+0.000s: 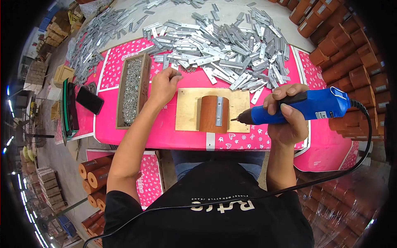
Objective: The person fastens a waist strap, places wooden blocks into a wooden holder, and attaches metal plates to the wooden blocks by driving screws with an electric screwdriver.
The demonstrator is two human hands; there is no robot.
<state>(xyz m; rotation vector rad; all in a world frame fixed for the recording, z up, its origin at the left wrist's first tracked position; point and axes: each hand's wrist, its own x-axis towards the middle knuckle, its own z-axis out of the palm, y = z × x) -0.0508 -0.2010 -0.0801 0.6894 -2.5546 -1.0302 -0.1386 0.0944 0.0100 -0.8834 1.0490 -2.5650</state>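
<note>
My right hand (289,118) is wrapped around a blue electric screwdriver (316,105), its bit pointing left. The tip is beside a reddish-brown rounded block (209,113), which sits on a pale wooden board (188,120). A grey metal strip with holes (219,111) lies lengthwise on the block. My left hand (164,84) is above the pink table cover, its fingertips closed together close to a few small screws (188,69). Whatever is between those fingertips is too small to make out. Left of that hand stands a long wooden box of screws (144,78).
Metal strips (231,45) are heaped across the table's far side. A phone (89,100) lies left of the screw box. Brown cylinders (351,82) are stacked at the right, with more (97,175) at lower left. The screwdriver's black cable (326,178) runs across my body.
</note>
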